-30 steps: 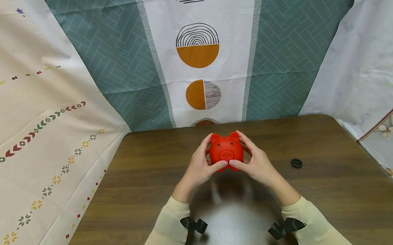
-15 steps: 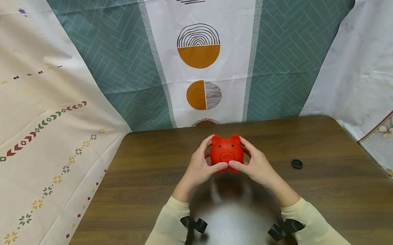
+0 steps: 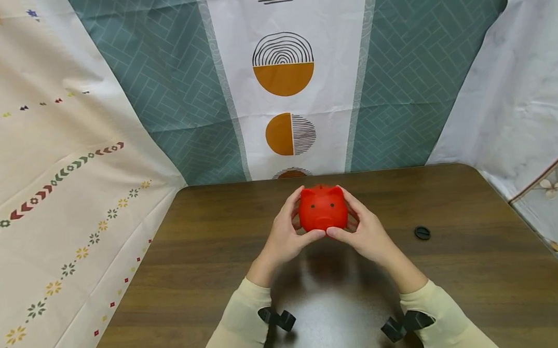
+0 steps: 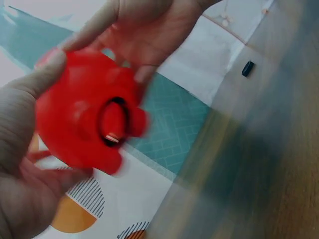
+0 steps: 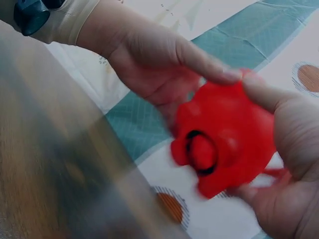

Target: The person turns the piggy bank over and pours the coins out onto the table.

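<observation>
A red piggy bank (image 3: 323,208) is held above the table between both hands, its face toward me and tilted downward. My left hand (image 3: 283,233) grips its left side, thumb at the front below the snout. On the opposite side my right hand (image 3: 365,231) grips it the same way, the thumbs nearly meeting. In the left wrist view, blurred, the underside of the piggy bank (image 4: 82,112) shows a round black-rimmed hole between stubby feet. The right wrist view also shows this hole in the piggy bank (image 5: 234,129). To the right, a round black plug (image 3: 422,233) lies on the table.
The brown wooden table (image 3: 209,281) has a bright reflection near its front. A patterned green and white cloth (image 3: 181,85) hangs behind it. Cream cloth (image 3: 74,203) lines the left side and whitish cloth (image 3: 528,106) the right.
Both hands have tipped the piggy bank, so its face leans lower and its top shows more. It also sits slightly higher in the head view. The black plug has stayed put.
</observation>
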`<state>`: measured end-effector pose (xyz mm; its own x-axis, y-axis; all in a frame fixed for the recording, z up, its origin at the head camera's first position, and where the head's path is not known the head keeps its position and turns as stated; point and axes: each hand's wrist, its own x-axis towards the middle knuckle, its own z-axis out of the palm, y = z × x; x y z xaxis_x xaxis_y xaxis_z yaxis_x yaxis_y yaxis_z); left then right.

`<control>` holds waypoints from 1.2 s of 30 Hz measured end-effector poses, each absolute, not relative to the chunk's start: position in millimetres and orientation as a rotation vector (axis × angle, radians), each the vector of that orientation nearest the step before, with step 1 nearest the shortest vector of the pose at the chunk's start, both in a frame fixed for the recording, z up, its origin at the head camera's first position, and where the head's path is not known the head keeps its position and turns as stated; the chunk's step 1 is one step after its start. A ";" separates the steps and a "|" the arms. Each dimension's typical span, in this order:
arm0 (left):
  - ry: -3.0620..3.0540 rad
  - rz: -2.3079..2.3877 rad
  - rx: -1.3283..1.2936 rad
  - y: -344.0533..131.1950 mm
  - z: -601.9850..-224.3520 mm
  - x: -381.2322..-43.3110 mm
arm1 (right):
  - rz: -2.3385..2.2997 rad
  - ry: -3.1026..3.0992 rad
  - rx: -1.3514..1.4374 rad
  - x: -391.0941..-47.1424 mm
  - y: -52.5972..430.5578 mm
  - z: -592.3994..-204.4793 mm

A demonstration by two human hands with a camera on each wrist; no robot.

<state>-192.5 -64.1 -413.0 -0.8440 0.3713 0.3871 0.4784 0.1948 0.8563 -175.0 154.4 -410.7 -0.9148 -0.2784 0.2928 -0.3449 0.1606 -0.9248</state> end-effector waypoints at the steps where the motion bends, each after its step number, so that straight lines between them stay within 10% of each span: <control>1: -2.392 -1.748 -0.805 -64.1 -413.9 -192.7 | 1.912 -2.378 0.606 -175.3 154.2 -411.7; 36: -2.682 -1.696 -0.700 -66.6 -425.8 -200.7 | 1.887 -2.566 0.465 -182.9 150.9 -429.7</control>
